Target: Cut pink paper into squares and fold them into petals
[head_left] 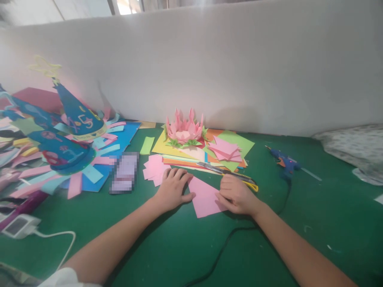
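Note:
A pink sheet of paper (205,200) lies at an angle on the green table between my hands. My left hand (172,187) rests with fingers spread, its thumb and a fingertip at the sheet's left edge. Curled fingers of my right hand (239,194) grip the sheet's right side, with the thumb along the edge. Beyond my left hand is a small pile of pink paper pieces (154,167), partly covered by its fingers. A yellow-handled cutter (254,185) and scissors-like metal blades (209,167) lie just past my right hand.
Behind stands a pink paper lotus (184,131) on coloured sheets, beside folded pink pieces (224,148). A blue glue gun (285,161) lies right, its black cord (224,245) crossing the front. Left are a phone (125,172), decorated blue cone hats (79,111) and a white corded device (20,226).

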The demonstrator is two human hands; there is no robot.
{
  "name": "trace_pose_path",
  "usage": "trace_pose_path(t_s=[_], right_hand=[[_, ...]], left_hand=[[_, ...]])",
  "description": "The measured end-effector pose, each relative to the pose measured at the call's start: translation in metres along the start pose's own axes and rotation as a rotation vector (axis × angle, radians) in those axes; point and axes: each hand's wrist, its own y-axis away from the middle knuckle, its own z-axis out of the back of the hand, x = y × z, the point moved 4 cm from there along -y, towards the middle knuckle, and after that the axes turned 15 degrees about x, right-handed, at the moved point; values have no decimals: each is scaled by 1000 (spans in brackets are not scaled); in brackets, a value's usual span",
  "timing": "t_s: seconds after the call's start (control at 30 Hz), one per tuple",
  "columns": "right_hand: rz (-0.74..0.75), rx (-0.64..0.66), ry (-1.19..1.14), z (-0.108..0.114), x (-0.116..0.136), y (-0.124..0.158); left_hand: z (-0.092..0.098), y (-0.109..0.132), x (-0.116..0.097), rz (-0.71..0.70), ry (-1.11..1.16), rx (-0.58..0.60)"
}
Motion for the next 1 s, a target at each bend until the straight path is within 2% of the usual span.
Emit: trace_pose_path(t_s=[0.13, 0.33, 0.43, 0.67, 0.8, 0.9, 1.0], right_hand=[[-143, -32, -32, -3, -8, 2], [-316, 76, -154, -14, -14, -7], [-336, 86, -173, -17, -13, -10], [-296, -32, -280, -16, -8, -19], [-286, -76, -278, -14, -3, -22], [-308, -109, -276, -11, -5, -19], [-389, -166, -294, -7, -12, -12]], left_hand=[[1, -1, 0, -35, 60, 0], [0, -3, 0, -116, 113, -9], [-1, -5, 2, -108, 118, -48], [4, -9, -12, -111, 64, -220], [8, -8, -18, -108, 87, -266], [10, -9, -10, -50, 99, -283], [14, -11, 7, 37, 115, -330]])
